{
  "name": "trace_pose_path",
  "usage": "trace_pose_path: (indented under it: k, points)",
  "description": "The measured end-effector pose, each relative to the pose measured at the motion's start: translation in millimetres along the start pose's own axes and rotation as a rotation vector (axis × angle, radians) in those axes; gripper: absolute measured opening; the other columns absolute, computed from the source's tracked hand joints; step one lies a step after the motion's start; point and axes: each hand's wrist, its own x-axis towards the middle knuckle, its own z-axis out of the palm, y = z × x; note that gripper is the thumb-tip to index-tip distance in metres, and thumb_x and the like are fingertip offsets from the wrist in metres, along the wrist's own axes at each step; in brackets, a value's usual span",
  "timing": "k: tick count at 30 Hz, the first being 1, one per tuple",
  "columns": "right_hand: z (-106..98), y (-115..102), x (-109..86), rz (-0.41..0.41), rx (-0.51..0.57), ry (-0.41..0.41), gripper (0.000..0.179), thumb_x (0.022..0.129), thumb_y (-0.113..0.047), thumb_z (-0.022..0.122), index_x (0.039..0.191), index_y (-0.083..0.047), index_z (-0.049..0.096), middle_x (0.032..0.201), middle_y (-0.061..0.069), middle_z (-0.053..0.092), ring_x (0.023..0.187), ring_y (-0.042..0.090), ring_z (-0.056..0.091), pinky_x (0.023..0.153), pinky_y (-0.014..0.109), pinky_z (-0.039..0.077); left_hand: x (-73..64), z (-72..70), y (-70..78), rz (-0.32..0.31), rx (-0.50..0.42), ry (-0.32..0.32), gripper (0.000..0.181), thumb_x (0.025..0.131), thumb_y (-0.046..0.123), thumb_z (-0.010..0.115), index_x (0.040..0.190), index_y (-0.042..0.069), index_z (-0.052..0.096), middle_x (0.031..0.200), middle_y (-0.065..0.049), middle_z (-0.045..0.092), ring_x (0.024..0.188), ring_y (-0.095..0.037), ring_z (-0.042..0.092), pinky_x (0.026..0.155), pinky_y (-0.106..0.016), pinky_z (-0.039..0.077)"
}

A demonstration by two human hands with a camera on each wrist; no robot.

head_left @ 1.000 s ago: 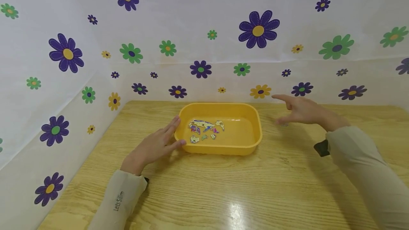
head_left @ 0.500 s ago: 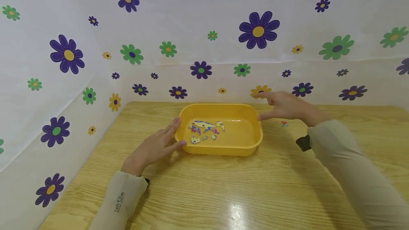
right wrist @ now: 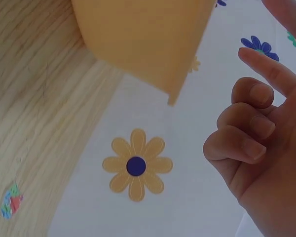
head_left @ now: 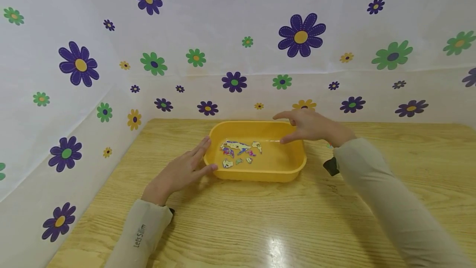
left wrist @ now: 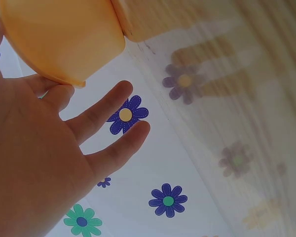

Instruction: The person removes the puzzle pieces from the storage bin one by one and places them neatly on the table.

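Observation:
A yellow plastic tray (head_left: 256,173) stands on the wooden table near the back wall. Several cut-out pieces with printed patterns lie in its left half, among them a long pale piece (head_left: 238,145) with blue edges. My left hand (head_left: 176,173) touches the tray's left end, thumb at the near rim, with two fingers spread free in the left wrist view. Over the tray's right end hovers my right hand (head_left: 310,126), index finger and thumb stretched apart, nothing between them. Its other fingers are curled in the right wrist view.
A small red, green and blue piece (right wrist: 11,201) lies on the table (head_left: 223,218) right of the tray, mostly hidden by the right sleeve (head_left: 375,181) in the head view. White flower-printed sheets (head_left: 215,24) close off the back and left.
My right hand has moved left from beside the tray to above its right end. The left hand and the tray stay where they were.

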Motion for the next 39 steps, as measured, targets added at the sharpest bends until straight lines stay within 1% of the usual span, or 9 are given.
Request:
trace_pose_path:
  k: [8,16,19,23,25,28,32,36,39]
  points:
    - [13,-6,13.8,0.003,0.012,-0.047,0.068,0.088,-0.037,0.078,0.144,-0.005,0.056,0.128,0.023,0.063,0.104,0.039,0.059,0.091,0.054,0.050,0.8,0.4,1.0,0.004,0.008,0.000,0.088,0.102,0.062,0.046,0.164,0.010,0.011,0.170,-0.006,0.005,0.150,-0.039,0.023,0.119,-0.057,0.023]
    - [25,-8,26.7,-0.041,-0.015,-0.103,0.065,0.089,-0.030,0.079,0.143,-0.002,0.055,0.127,0.022,0.066,0.097,0.031,0.061,0.093,0.051,0.051,-0.8,0.4,-1.2,0.000,0.005,0.003,0.088,0.102,0.062,0.045,0.164,0.010,0.010,0.169,-0.007,0.006,0.149,-0.040,0.024,0.118,-0.058,0.024]
    - [30,-9,31.3,-0.029,-0.032,-0.129,0.064,0.089,-0.027,0.079,0.143,-0.003,0.056,0.119,0.020,0.069,0.090,0.027,0.061,0.090,0.048,0.052,-1.1,0.8,-2.4,-0.002,0.001,0.000,0.088,0.102,0.062,0.045,0.164,0.011,0.009,0.170,-0.006,0.004,0.150,-0.040,0.023,0.118,-0.058,0.023]
    - [37,-11,35.2,-0.027,-0.073,-0.152,0.064,0.088,-0.027,0.080,0.143,-0.004,0.056,0.090,0.010,0.069,0.075,0.020,0.055,0.082,0.043,0.052,-0.8,1.1,-2.8,0.000,-0.010,-0.003,0.088,0.102,0.062,0.044,0.164,0.011,0.008,0.170,-0.005,0.003,0.150,-0.039,0.021,0.119,-0.057,0.022]
    - [40,-11,36.3,-0.030,-0.085,-0.161,0.063,0.088,-0.026,0.080,0.143,-0.003,0.056,0.084,0.007,0.066,0.073,0.019,0.054,0.084,0.042,0.052,-0.6,1.2,-2.5,0.002,-0.018,-0.006,0.088,0.102,0.062,0.044,0.164,0.011,0.008,0.170,-0.005,0.003,0.150,-0.039,0.021,0.119,-0.057,0.022]
    - [44,-12,38.0,-0.025,-0.091,-0.168,0.063,0.089,-0.025,0.079,0.143,-0.003,0.056,0.095,0.011,0.071,0.078,0.021,0.058,0.093,0.045,0.053,-0.3,1.2,-1.9,0.005,-0.025,-0.008,0.088,0.102,0.062,0.044,0.164,0.010,0.008,0.170,-0.006,0.003,0.151,-0.038,0.020,0.119,-0.057,0.022]
    - [49,-14,41.2,-0.008,-0.121,-0.169,0.062,0.090,-0.027,0.078,0.143,-0.004,0.056,0.128,0.018,0.067,0.099,0.027,0.064,0.106,0.050,0.046,0.1,1.1,-2.0,0.006,-0.022,-0.008,0.088,0.102,0.062,0.044,0.164,0.010,0.008,0.170,-0.006,0.003,0.151,-0.038,0.020,0.119,-0.056,0.022]
    - [54,-13,44.2,-0.002,-0.152,-0.174,0.060,0.091,-0.028,0.076,0.144,-0.006,0.056,0.134,0.017,0.064,0.111,0.031,0.063,0.107,0.050,0.045,0.7,0.8,-2.5,0.003,-0.027,-0.012,0.088,0.102,0.062,0.044,0.164,0.011,0.007,0.170,-0.006,0.003,0.151,-0.037,0.020,0.119,-0.056,0.021]
    - [58,-12,45.1,0.020,-0.141,-0.184,0.059,0.092,-0.028,0.073,0.145,-0.007,0.056,0.136,0.017,0.062,0.116,0.032,0.061,0.108,0.050,0.044,1.1,0.6,-2.5,0.000,-0.030,-0.016,0.089,0.102,0.063,0.044,0.164,0.012,0.006,0.170,-0.006,0.003,0.151,-0.037,0.020,0.119,-0.056,0.021]
